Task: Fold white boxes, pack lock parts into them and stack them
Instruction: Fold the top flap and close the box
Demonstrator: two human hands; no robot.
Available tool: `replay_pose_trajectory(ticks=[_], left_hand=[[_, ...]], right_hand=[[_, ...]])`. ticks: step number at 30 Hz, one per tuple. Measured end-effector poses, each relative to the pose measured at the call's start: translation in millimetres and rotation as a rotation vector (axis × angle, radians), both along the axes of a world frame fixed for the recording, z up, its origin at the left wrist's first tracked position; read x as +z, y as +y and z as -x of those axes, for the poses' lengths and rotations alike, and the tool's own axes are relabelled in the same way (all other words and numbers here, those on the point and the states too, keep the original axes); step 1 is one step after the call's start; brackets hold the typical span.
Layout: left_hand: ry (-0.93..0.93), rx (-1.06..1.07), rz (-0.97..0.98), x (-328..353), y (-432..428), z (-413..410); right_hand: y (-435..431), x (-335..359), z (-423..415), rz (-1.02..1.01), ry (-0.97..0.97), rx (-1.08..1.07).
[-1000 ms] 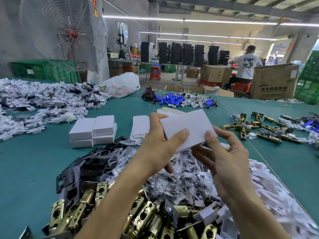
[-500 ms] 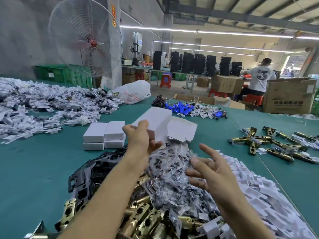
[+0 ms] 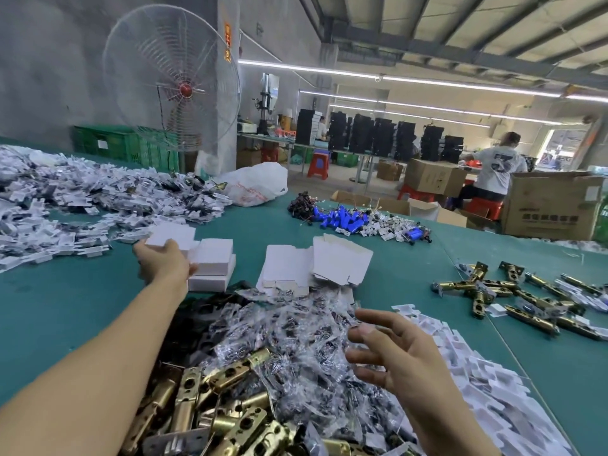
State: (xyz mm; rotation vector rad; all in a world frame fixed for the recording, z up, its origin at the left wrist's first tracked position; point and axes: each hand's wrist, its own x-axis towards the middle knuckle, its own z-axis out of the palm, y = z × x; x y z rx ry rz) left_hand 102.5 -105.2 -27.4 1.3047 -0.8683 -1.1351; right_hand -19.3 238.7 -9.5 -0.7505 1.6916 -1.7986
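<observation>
Bare table point(image 3: 59, 307) lies lower left of your stack point(image 3: 214, 268); your left hand point(image 3: 163, 262) seemingly grips a box point(image 3: 171, 236), right hand point(image 3: 391, 352) hovers spread.

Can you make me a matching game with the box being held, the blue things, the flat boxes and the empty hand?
1 folded white box
2 blue cylinders
3 flat box blanks
4 right hand

a open, holding nothing
b lying unfolded on the table
c gripped by the left hand
d heaped far across the table

Pairs: 1-c, 2-d, 3-b, 4-a
</observation>
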Motion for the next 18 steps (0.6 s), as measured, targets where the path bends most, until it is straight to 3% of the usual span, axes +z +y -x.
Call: replay_pose_trajectory(ticks=[5, 13, 18], left_hand=[[-0.193, -0.040, -0.050, -18, -13, -11], [-0.589, -0.189, 0.126, -27, -19, -17], [-0.677, -0.264, 0.164, -40, -25, -17]], right_hand=[[2, -1, 1, -0.005, 0.008, -0.008], [1, -3, 2, -0.044, 0.006, -0.032], [0, -6, 3, -0.077, 0.007, -0.056]])
